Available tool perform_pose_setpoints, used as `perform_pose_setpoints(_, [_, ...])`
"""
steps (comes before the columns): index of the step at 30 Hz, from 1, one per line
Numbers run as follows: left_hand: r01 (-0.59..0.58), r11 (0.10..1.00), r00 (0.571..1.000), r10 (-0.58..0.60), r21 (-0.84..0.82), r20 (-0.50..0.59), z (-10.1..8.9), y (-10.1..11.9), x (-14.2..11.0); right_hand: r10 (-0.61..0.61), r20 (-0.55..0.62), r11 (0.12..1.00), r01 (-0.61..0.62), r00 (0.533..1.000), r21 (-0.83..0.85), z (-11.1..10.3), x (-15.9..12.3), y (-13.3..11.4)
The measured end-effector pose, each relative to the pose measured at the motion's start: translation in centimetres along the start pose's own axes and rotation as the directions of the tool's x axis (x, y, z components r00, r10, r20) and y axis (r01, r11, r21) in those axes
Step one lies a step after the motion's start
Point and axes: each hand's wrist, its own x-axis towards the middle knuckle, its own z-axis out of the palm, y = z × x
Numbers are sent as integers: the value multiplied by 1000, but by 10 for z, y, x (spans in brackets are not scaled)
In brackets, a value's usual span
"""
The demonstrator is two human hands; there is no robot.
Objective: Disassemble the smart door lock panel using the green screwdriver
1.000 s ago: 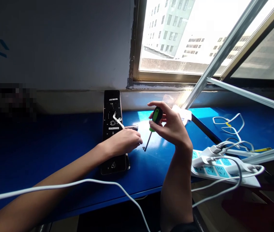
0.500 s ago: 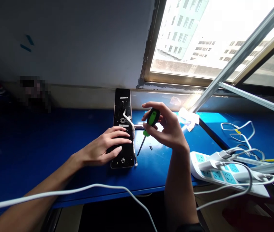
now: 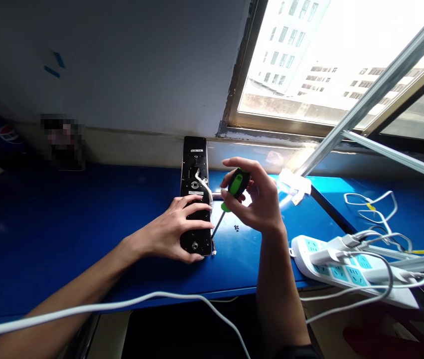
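Note:
A long black lock panel (image 3: 196,164) lies flat on the blue table (image 3: 66,224), with a white cable (image 3: 203,185) coming out of its middle. My left hand (image 3: 174,229) rests on the panel's near half, fingers spread flat over it. My right hand (image 3: 258,199) is closed round a green and black screwdriver (image 3: 234,187). Its shaft slants down and left, and the tip is at the panel's right edge. A few small dark screws (image 3: 236,228) lie on the table just right of the tip.
A white power strip (image 3: 346,267) with plugs and white cables sits at the right. A white cable (image 3: 122,304) crosses the near edge of the table. Crumpled white paper (image 3: 294,182) lies by the window sill. Metal rails (image 3: 364,99) slant across the window. A gap (image 3: 324,199) splits the tables.
My left hand left the spot by the loose screws and now lies flat on the panel's near half. The screwdriver tip swung left from the screws to the panel's edge. The view shifted.

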Motion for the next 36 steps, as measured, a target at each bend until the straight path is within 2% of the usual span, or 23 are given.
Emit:
perform_pose_setpoints(4, [-23, 1000, 1000, 23, 3, -12, 4, -3, 1, 4, -24, 1000, -3, 1000, 3, 1, 0, -1])
perform_pose_setpoints(8, [-35, 999, 999, 34, -23, -28, 8, -4, 3, -100, -65, 994, 102, 993, 25, 6, -1, 4])
perform_pose_setpoints(11, [-31, 998, 999, 28, -61, -41, 10, -3, 3, -128, -76, 992, 129, 989, 10, 8, -2, 4])
perform_pose_setpoints(20, [-6, 993, 1000, 6, -120, 5, 7, 0, 3, -148, -41, 989, 149, 988, 13, 12, -5, 0])
perform_pose_setpoints(25, [-34, 993, 999, 31, -116, -22, 8, -1, 3, -162, 2, 987, 162, 987, -19, 13, -5, 0])
perform_pose_setpoints(36, [-40, 990, 999, 36, -133, -32, 9, -3, 4, -316, -55, 938, 304, 947, -165, 13, -4, -1])
